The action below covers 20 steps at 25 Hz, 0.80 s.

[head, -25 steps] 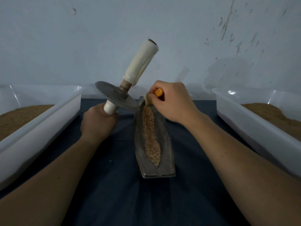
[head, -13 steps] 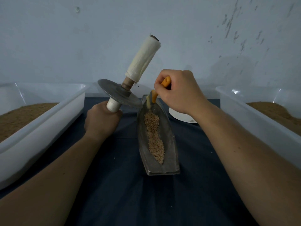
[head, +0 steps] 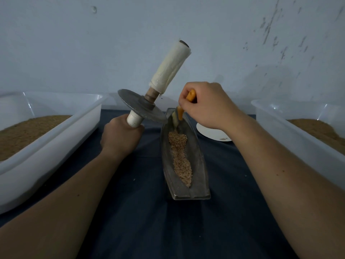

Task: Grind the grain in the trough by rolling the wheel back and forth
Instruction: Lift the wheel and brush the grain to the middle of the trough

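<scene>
Metal wheel (head: 142,107) raised off the trough (head: 200,165) in my left hand (head: 121,135), right hand (head: 209,105) pinching an orange brush (head: 180,114) above the grain (head: 180,156).

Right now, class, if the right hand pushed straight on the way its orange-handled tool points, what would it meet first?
Probably the bare far end of the trough, just beyond the grain; the tool in the right hand slants down into it. Whether the tip already touches is unclear.

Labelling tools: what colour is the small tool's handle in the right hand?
Orange handle, gripped by the right hand; head view shows it best.
</scene>
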### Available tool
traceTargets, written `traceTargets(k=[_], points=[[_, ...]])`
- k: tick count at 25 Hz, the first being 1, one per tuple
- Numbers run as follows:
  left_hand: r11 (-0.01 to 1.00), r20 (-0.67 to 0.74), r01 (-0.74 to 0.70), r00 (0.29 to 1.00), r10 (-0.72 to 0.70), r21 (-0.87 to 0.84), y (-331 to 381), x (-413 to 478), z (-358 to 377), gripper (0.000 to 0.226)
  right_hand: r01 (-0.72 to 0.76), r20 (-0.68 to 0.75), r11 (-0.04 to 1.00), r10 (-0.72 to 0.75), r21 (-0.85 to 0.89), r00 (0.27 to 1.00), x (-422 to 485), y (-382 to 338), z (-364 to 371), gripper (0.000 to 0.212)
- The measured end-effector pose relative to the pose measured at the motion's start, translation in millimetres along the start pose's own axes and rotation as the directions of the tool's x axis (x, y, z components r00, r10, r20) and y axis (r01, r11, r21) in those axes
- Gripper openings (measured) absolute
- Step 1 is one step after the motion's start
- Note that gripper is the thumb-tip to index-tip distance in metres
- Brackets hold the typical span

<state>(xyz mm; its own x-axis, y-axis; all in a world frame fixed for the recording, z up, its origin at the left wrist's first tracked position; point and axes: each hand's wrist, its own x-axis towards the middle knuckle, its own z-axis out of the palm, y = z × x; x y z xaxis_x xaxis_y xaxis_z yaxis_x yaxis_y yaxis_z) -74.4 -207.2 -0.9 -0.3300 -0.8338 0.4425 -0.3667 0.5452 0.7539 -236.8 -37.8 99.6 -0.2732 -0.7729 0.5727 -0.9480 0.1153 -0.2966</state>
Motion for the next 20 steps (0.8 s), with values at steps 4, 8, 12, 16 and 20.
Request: traceTargets(k=[4, 8, 12, 16, 20], points=[[1.0, 0.008, -0.017, 1.0, 0.017, 0.008, -1.0, 0.8, 0.8, 0.016, -0.03, 0.097, 0.999, 0.032, -0.025, 0.995, 0.6, 0.2, -3.2, 0.019], [1.0, -0.007, -0.011, 1.0, 0.011, 0.009, -1.2, 1.0, 1.6, 0.015, -0.011, 0.018, 1.0, 0.011, 0.026, 1.0, 2.4, -2.6, -7.5, 0.016], [1.0, -0.017, -0.006, 1.0, 0.006, -0.002, -0.1, 0.7, 0.7, 0.012, -0.046, 0.142, 0.999, 0.047, -0.016, 0.989, -1.0, -3.5, -11.8, 0.016], [1.0, -0.022, -0.003, 1.0, 0.003, 0.001, -0.1, 0.3, 0.4, 0.011, -0.047, 0.27, 0.999, 0.05, -0.017, 0.961, -5.2, -18.7, -34.7, 0.016], [1.0, -0.022, -0.001, 1.0, 0.001, 0.016, 1.8, 0.3, 0.3, 0.01, -0.02, 0.099, 0.997, 0.012, 0.079, 0.995, -7.7, -43.6, -68.4, 0.018]])
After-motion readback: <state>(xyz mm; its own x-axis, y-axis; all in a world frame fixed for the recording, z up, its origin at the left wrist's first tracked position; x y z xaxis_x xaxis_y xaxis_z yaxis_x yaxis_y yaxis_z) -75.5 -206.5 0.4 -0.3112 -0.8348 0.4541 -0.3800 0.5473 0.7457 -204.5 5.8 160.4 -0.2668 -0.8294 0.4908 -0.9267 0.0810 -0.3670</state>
